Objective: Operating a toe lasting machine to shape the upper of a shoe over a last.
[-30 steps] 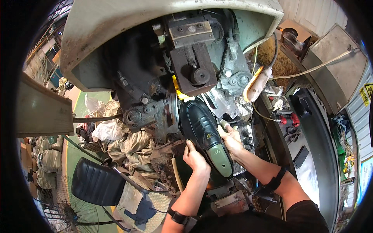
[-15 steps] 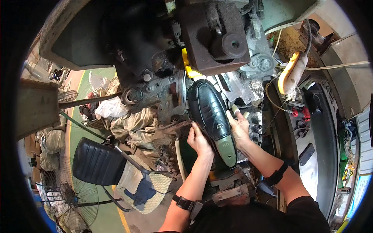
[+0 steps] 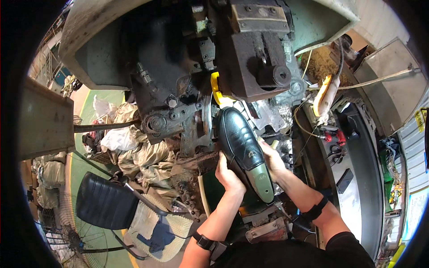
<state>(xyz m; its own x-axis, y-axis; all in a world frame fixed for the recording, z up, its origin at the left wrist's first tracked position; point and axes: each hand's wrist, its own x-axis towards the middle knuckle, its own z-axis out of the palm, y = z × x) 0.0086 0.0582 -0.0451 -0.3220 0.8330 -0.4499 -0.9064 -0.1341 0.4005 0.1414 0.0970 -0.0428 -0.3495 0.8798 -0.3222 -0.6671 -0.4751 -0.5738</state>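
A black leather shoe upper (image 3: 237,138) is stretched over a green shoe last (image 3: 261,183), whose bare heel end points toward me. My left hand (image 3: 229,176) grips its left side, and my right hand (image 3: 273,163) holds the right side with the fingers partly hidden behind it. The toe points away, just below a dark, heavy machine block (image 3: 257,62). Close to the toe is a bright yellow machine part (image 3: 217,91). The underside of the shoe is hidden.
A bench (image 3: 355,210) at the right bears a dark flat rectangular object (image 3: 344,181). A worn yellow-and-white tool (image 3: 325,98) hangs above it. At left are a black-backed chair (image 3: 107,198), a wire fan (image 3: 73,243) and piled cloth sacks (image 3: 145,156).
The shoe has shifted slightly down in the picture, and its toe now shows more rounded and shiny. Both hands keep hold of it. The whole view has shifted a little.
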